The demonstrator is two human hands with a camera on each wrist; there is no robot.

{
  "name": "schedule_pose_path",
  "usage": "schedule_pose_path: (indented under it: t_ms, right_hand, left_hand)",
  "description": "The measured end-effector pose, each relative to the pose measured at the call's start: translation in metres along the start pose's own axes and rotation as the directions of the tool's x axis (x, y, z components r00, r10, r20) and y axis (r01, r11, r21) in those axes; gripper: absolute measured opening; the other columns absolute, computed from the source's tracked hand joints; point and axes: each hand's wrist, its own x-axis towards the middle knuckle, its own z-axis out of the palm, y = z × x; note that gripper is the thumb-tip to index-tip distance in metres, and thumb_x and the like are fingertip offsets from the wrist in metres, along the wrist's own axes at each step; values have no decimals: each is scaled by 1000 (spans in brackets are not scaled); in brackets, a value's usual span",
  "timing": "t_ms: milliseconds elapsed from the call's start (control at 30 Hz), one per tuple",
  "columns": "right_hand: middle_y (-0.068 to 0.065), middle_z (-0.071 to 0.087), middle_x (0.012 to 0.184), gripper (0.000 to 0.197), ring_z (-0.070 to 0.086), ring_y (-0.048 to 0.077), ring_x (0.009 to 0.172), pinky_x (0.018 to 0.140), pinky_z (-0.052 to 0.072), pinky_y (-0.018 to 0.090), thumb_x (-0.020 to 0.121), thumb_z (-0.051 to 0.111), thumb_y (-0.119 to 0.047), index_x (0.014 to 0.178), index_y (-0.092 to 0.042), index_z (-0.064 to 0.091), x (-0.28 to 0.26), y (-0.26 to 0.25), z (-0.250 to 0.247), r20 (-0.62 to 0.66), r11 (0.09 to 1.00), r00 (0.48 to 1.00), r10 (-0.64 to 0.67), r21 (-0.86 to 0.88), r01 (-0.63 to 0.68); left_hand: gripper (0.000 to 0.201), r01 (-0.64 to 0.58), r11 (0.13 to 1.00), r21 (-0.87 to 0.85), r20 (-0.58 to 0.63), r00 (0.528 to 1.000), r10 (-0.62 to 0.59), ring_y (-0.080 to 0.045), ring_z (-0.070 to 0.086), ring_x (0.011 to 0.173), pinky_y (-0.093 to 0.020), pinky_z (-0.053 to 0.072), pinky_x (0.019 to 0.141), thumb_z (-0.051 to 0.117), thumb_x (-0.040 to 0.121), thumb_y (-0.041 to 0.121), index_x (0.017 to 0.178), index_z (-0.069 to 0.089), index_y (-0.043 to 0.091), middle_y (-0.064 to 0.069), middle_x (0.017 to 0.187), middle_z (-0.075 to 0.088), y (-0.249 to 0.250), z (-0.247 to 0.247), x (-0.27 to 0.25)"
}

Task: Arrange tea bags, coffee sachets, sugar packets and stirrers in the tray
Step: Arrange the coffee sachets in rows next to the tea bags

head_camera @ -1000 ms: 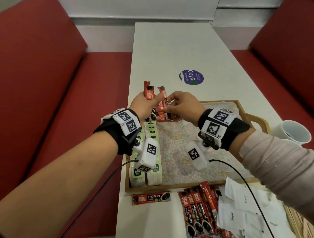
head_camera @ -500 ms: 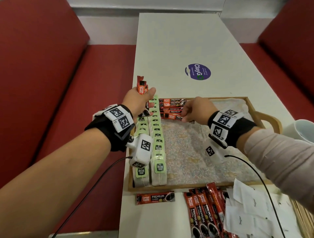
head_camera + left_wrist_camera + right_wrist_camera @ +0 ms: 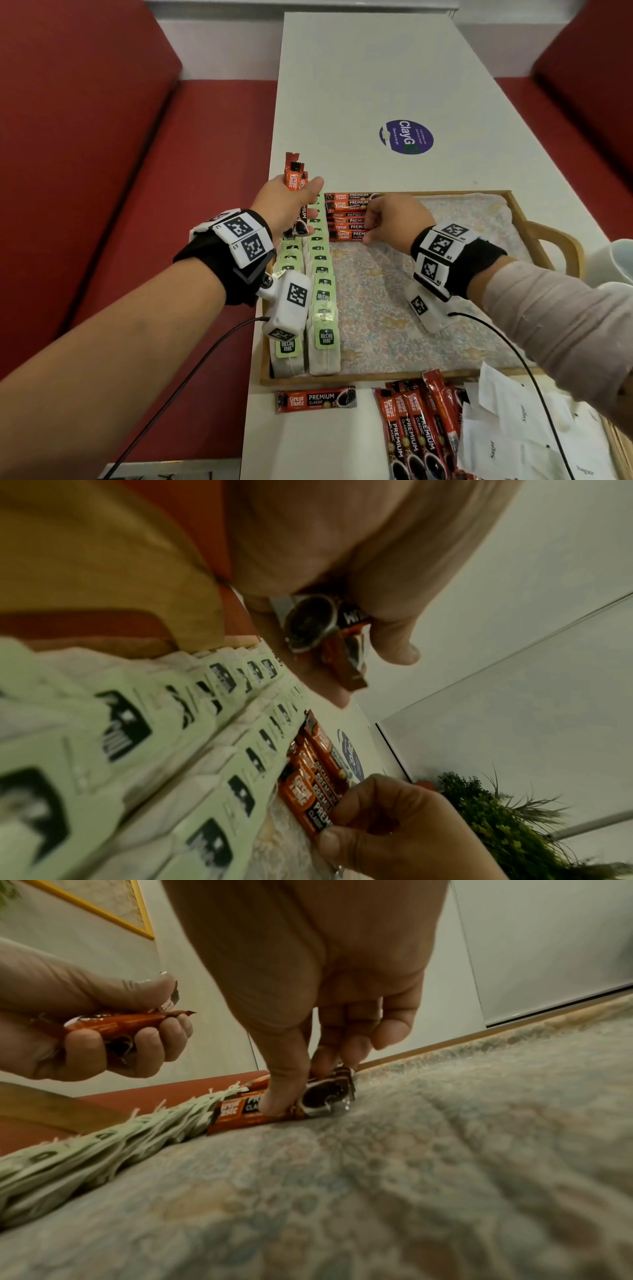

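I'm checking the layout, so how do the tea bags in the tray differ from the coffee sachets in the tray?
The tea bags are pale with green tags; the coffee sachets are red and black. The tea bags form two long overlapping rows down the tray's left side; the coffee sachets lie crosswise in a short stack at the far end. Both sit on the patterned liner inside the wooden tray.

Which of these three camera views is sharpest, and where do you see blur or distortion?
Head view is sharpest: print on the coffee sachets in the tray reads clearly, though the table edges bow from the wide lens. Left wrist view is dim, with the near tea bags smeared. Right wrist view has the tray cloth soft up close; the right hand looms large.
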Motion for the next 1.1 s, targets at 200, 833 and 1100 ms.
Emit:
schedule_pose_path:
  t_ms: [200, 833, 1100]
  right_hand:
    - [-2, 66, 85, 14, 60, 16, 80, 75, 48, 27, 73, 77, -16, 82, -16, 67, -1, 1, 1, -8, 999, 999, -34, -3, 34]
    - [-7, 62, 73, 20, 57, 10, 68, 63, 45, 25, 85, 65, -38, 88, -19, 59, -19, -37, -24, -138, 926, 988, -70, 360, 116]
    - [-4, 61, 70, 14, 55, 10, 63, 66, 46, 28, 90, 61, -28, 86, -15, 61, -19, -35, -30, -142, 951, 987, -73, 288, 112]
  left_hand:
    - [17, 56, 998, -11, 36, 998, -56, -10, 60, 65, -24, 52, 48, 61, 90, 33, 90, 53, 18, 1, 82, 57, 1, 4, -1]
    - [7, 27, 993, -117, 93, 996, -17, -19, 67, 83, -31, 57, 54, 59, 92, 11, 90, 56, 17, -2, 86, 63, 11, 14, -10]
    - [11, -9, 1000, 15, 100, 995, 7, -16, 68, 87, -32, 59, 60, 63, 90, 15, 99, 58, 13, -5, 98, 67, 10, 11, -12]
